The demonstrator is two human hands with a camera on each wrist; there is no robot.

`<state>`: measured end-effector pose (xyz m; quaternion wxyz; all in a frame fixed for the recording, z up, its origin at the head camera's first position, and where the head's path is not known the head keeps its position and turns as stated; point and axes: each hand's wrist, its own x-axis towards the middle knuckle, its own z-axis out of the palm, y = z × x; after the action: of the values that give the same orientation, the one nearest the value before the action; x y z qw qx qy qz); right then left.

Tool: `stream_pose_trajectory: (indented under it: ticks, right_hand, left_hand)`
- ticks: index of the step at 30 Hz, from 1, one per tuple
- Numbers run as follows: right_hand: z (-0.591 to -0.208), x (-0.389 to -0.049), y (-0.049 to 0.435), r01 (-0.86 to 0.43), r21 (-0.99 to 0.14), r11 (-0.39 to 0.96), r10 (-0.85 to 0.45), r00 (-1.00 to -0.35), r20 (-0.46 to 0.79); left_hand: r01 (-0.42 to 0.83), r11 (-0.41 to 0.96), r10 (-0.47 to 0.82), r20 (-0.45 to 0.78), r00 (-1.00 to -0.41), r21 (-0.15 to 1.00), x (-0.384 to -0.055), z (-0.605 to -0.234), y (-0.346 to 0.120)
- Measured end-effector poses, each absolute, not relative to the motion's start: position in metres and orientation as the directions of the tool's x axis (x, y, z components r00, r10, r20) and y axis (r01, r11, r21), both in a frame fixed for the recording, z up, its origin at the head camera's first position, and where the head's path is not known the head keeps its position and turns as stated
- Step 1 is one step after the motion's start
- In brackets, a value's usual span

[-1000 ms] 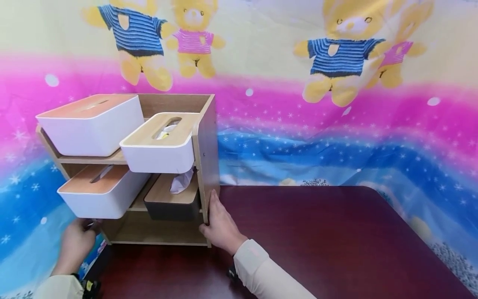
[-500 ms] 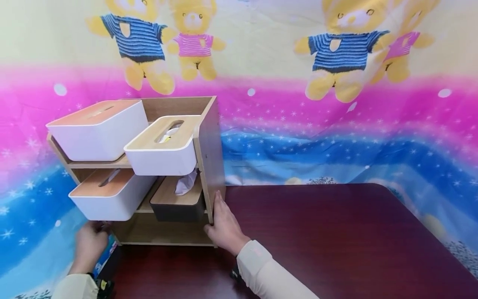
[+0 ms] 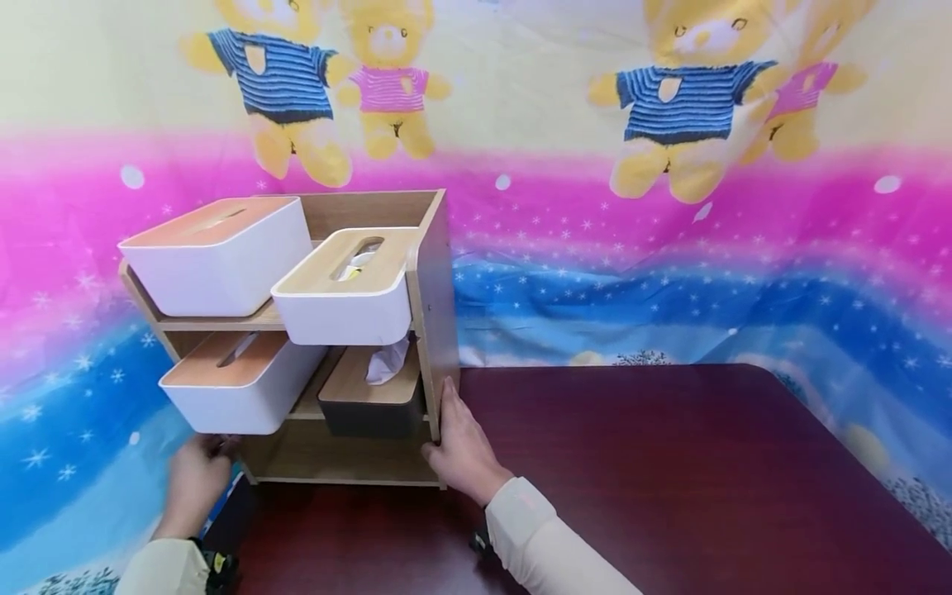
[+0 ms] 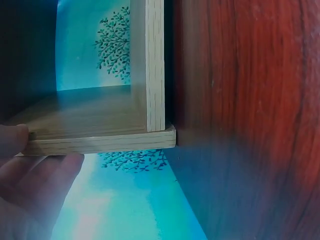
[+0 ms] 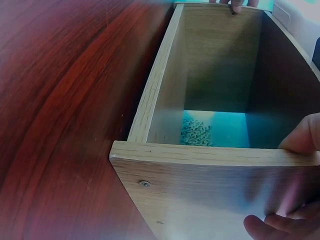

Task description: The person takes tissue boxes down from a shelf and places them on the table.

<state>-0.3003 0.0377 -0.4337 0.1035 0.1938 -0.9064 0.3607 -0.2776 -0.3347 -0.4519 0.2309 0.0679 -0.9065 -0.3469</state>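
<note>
Moved a little toward three o'clock since half a second ago, the wooden shelf (image 3: 437, 285) has taken its boxes along, and both your hands have travelled with it. It stands at nine o'clock in your head view, on the dark red table (image 3: 640, 471). You grip it on both sides. Your left hand (image 3: 197, 479), at its seven o'clock, pinches the front edge of one side panel, thumb inside and fingers outside. Your right hand (image 3: 468, 446), at four o'clock, clasps the opposite panel, thumb at the front edge and fingers against the outer face.

On the upper level, a deep white box (image 3: 223, 277) with an orange lid sits at ten o'clock and a shallower white box (image 3: 345, 316) with a pale wood lid at one. Below them, a long white box (image 3: 223, 409) sits at eight and a dark box (image 3: 372, 416) at four, tissue (image 3: 387, 364) poking from its lid. Beyond, at twelve, hangs a curtain (image 3: 535, 107) printed with bears (image 3: 673, 103).
</note>
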Motion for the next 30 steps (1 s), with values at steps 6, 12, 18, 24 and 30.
stream_pose_trajectory:
  ticks: [6,12,18,24,30]
  right_hand:
    - [-0.435,-0.3,0.044,-0.416,-0.627,0.659,-0.271,-0.909,0.318]
    - [-0.435,-0.297,0.051,-0.425,-0.614,0.666,-0.272,-0.904,0.331]
    - [-0.433,-0.294,0.06,-0.414,-0.629,0.658,-0.258,-0.909,0.329]
    - [-0.433,-0.293,0.066,-0.412,-0.619,0.669,-0.26,-0.91,0.324]
    - [-0.433,-0.291,0.074,-0.418,-0.617,0.667,-0.256,-0.906,0.337]
  left_hand:
    - [0.071,0.762,-0.254,0.398,-0.882,0.643,-0.281,-0.451,-0.331]
    - [0.134,0.777,-0.225,0.47,-0.854,0.615,-0.28,-0.451,-0.326]
    - [0.182,0.778,-0.195,0.506,-0.84,0.601,-0.281,-0.453,-0.32]
    - [0.208,0.791,-0.174,0.537,-0.825,0.576,-0.281,-0.457,-0.321]
    - [0.161,0.774,-0.182,0.459,-0.87,0.613,-0.276,-0.454,-0.314]
